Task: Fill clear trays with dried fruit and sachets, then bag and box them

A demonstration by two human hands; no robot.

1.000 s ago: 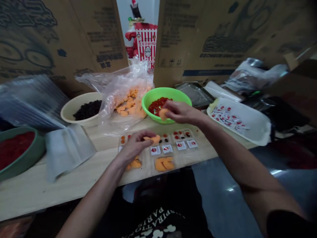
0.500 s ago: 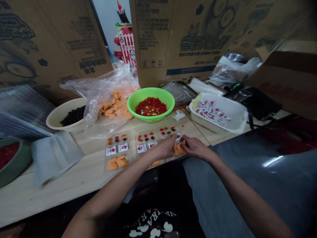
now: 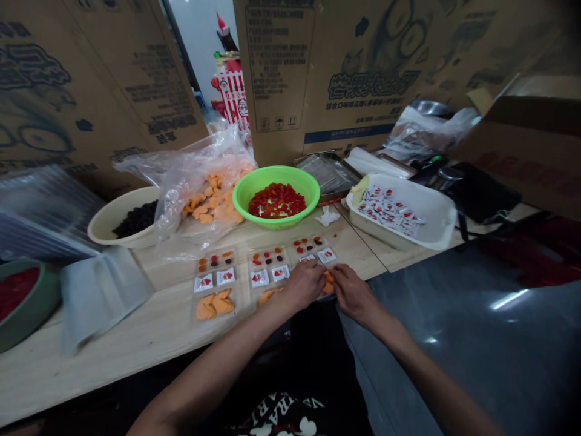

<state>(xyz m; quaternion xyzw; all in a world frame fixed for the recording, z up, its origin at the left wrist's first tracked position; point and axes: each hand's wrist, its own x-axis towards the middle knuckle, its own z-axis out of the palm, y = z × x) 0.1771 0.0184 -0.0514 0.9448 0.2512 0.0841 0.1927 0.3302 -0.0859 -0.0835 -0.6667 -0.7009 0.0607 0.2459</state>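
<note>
Three clear plastic trays lie in a row near the table's front edge. The left tray (image 3: 215, 292) and middle tray (image 3: 269, 266) each hold small red, orange and dark pieces, two printed sachets and orange pieces. Both my hands are at the front of the right tray (image 3: 310, 249), over its orange pieces (image 3: 328, 283). My left hand (image 3: 306, 284) has its fingers curled at the left of these pieces, and my right hand (image 3: 357, 295) pinches at their right. What the fingertips grip is hidden. A sachet (image 3: 326, 255) shows just beyond my hands.
Behind the trays stand a green bowl (image 3: 276, 220) of red pieces, a bag (image 3: 211, 151) of orange pieces and a cream bowl (image 3: 100, 225) of black pieces. A white tub (image 3: 442, 227) of sachets is at right. Clear plastic sheets (image 3: 102, 290) lie left. Cardboard boxes (image 3: 281, 72) rise behind.
My hands have come down and nearer to me at the right tray, uncovering its sachets. The view has shifted slightly. The bowls and the other trays stay in place.
</note>
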